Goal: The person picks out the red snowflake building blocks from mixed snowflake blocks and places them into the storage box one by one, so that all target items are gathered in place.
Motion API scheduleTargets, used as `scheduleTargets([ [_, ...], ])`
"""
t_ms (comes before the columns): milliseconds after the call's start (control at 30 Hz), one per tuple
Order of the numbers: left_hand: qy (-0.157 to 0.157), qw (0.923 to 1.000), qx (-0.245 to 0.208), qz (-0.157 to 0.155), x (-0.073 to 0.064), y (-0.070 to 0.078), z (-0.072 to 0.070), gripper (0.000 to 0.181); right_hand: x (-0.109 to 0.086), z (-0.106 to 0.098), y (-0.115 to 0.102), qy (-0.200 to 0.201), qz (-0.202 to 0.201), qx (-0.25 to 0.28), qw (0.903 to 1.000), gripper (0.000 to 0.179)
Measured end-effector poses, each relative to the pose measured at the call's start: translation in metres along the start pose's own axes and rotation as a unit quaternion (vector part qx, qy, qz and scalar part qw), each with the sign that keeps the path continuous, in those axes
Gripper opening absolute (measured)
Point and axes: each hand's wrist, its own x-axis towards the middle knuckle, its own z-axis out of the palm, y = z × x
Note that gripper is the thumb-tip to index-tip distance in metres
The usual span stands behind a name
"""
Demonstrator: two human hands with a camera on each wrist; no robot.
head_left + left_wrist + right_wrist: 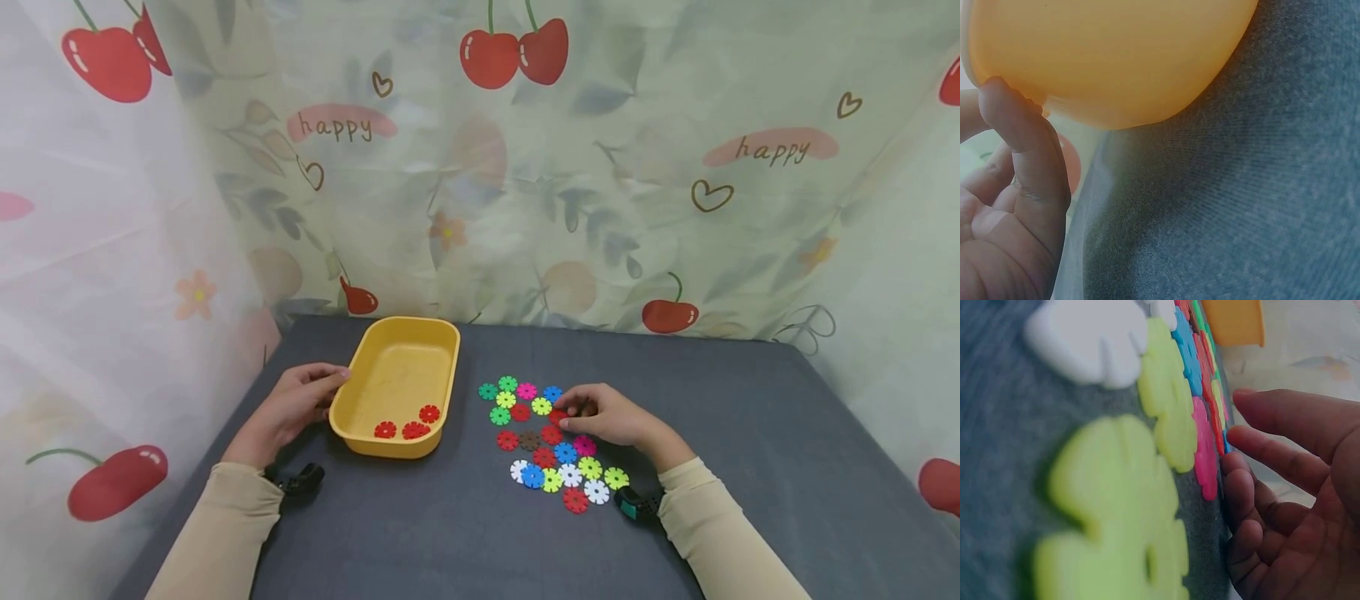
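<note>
My left hand (296, 406) is at the left side of a yellow plastic tray (395, 327), pinching its rim between thumb and fingers. In the left wrist view, a bent finger presses the tray's outer wall (1116, 75). Several red notched discs (385, 429) lie in the near end of the tray. My right hand (611, 414) is low over the loose discs, fingertips right at a red disc (557, 416) that they partly cover. The right wrist view shows a gap between thumb and index finger, with no disc between them.
Loose flower-shaped discs in many colours spread right of the tray, among them a brown disc (529, 441), a white disc (596, 492) and a green disc (487, 392). They lie on a dark grey cloth-covered table (420, 533). A cherry-print curtain (525, 208) hangs behind.
</note>
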Motion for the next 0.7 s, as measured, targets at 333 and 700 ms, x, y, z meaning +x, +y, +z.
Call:
scheduleTargets([
  [333, -0.006, 1.0000, 0.002, -0.001, -0.0012, 0.0006, 0.0002, 0.061, 0.0000, 0.0000, 0.0002, 0.000, -0.015, -0.014, 0.9998, 0.026],
  [700, -0.001, 0.9999, 0.010, 0.002, -0.0044, 0.0021, 0.0005, 0.061, -0.0002, 0.0001, 0.0013, 0.001, -0.017, -0.014, 0.9998, 0.020],
])
